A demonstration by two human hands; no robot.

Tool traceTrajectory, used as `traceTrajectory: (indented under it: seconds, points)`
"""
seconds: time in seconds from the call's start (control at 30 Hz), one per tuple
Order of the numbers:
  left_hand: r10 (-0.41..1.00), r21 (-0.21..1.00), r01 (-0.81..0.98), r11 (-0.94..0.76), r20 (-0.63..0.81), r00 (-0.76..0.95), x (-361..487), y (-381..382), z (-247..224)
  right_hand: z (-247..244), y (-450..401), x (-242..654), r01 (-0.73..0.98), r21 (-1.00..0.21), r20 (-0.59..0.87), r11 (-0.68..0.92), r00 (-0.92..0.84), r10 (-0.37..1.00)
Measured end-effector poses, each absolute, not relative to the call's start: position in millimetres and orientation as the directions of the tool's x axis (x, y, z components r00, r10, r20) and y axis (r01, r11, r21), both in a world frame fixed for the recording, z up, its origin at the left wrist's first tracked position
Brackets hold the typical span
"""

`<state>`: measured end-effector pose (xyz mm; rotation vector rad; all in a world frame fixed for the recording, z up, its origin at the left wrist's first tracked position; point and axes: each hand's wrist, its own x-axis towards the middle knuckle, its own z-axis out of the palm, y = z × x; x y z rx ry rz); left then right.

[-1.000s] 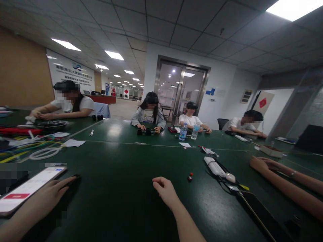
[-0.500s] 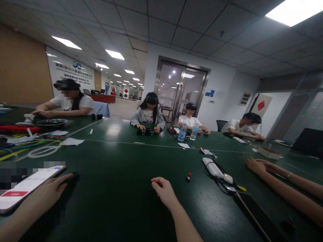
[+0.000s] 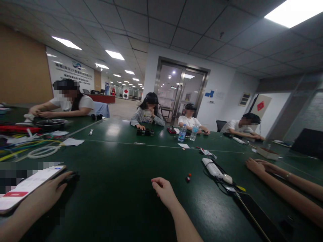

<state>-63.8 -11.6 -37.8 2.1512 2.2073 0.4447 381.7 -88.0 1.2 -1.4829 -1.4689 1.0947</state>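
Note:
My left hand (image 3: pixel 46 191) is at the lower left, back upward, beside the near edge of a phone (image 3: pixel 30 188) with a lit screen. Its fingers stretch to the right and the thumb stands apart. A small dark item (image 3: pixel 74 176), too blurred to name, is at the fingertips. On the green table (image 3: pixel 118 188), my right hand (image 3: pixel 164 191) rests with fingers loosely curled and thumb near the index finger. Nothing shows in it. A small red-and-white object (image 3: pixel 188 177) lies to its right.
At right are a white power strip (image 3: pixel 212 167), a dark phone (image 3: pixel 257 215) and another person's hands (image 3: pixel 257 166). Two water bottles (image 3: pixel 182 133) stand farther back. Coiled white cable (image 3: pixel 43 152) lies at left. Several people wearing headsets sit across the table.
The person across the middle has raised one hand from a black device to the face. My left fingers have shifted slightly at the dark item. My right hand has stayed still.

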Motion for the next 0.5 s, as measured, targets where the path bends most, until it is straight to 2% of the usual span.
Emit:
traceTrajectory:
  seconds: [0.2,0.5]
  points:
    - [0.99,0.272,0.962,-0.011,0.139,-0.028,-64.7,-10.6,-36.9,1.4,-88.5,382.3,0.338,-0.94,-0.057,-0.039,-0.043,0.997]
    - [0.978,0.291,0.956,-0.034,0.205,-0.027,-65.0,-9.3,-38.8,5.5,-91.7,382.9,0.353,-0.934,-0.076,-0.058,-0.036,0.996]
